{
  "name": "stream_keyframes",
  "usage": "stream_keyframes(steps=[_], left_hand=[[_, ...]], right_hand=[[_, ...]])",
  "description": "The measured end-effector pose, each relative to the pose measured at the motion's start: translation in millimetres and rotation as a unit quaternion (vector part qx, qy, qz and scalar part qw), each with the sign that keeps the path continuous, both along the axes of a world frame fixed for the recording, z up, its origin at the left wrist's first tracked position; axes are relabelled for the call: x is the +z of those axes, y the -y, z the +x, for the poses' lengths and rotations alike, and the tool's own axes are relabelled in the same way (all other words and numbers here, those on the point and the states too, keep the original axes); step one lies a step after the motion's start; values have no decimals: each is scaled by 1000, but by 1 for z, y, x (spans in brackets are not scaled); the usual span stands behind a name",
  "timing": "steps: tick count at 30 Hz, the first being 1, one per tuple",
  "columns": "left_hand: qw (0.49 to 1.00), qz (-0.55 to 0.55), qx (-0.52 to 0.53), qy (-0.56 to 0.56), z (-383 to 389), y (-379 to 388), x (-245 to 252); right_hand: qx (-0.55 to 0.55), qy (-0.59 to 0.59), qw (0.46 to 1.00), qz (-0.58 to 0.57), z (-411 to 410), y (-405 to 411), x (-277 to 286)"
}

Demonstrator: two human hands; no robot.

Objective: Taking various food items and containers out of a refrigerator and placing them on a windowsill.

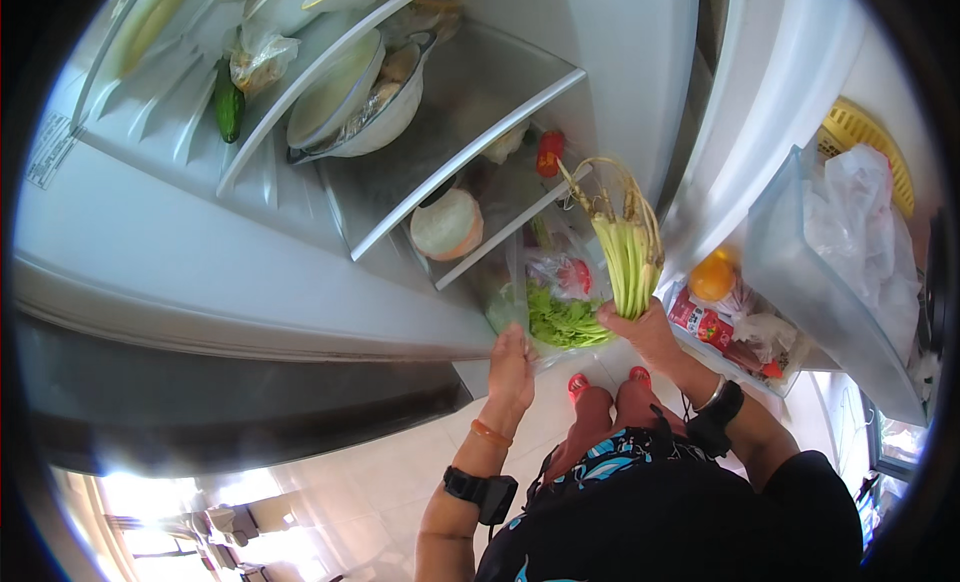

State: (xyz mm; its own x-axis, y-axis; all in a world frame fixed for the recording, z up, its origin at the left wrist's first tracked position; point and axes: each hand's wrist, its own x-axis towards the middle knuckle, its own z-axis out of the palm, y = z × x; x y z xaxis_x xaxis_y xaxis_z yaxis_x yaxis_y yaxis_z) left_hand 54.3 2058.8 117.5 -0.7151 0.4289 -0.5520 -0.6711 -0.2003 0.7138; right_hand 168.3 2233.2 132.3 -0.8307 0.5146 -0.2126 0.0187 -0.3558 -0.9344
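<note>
My right hand (641, 330) grips a bunch of leafy stalks (626, 259), its pale roots pointing into the fridge and its green leaves (562, 315) lying to the left of the hand. The leaves rest in or against a clear plastic bag (517, 282). My left hand (512, 357) has its fingers pinched at the near edge of the clear bag. Beyond the leaves sits a wrapped red item (574, 276). A cut pale gourd or radish (447, 224) lies on a lower level of the open fridge.
Glass shelves (469, 165) hold a white pot (382, 109) and a cucumber (229, 101). A red package (550, 153) lies lower down. At right, a drawer (832, 282) stands beside plastic bags (862, 207), a yellow basket (874, 143) and a bin with an orange fruit (712, 276).
</note>
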Motion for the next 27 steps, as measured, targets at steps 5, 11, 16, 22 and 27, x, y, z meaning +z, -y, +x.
stream_keyframes(steps=[5, 11, 16, 22, 27], left_hand=[[983, -152, -40, -94, 9, 1, 1], [991, -124, -12, -58, -9, 20, -8], [991, -128, 29, -39, -13, 25, 2], [983, -175, -3, -61, -14, 30, 3], [986, -165, -3, -13, -10, 35, 19]], right_hand=[[6, -21, 997, 75, 0, -2, 29], [-59, -120, 981, 141, -4, -3, 70], [-110, -177, 966, 152, 1, -15, 133], [-119, -171, 963, 168, 15, -11, 180], [-92, -133, 969, 188, 30, -9, 189]])
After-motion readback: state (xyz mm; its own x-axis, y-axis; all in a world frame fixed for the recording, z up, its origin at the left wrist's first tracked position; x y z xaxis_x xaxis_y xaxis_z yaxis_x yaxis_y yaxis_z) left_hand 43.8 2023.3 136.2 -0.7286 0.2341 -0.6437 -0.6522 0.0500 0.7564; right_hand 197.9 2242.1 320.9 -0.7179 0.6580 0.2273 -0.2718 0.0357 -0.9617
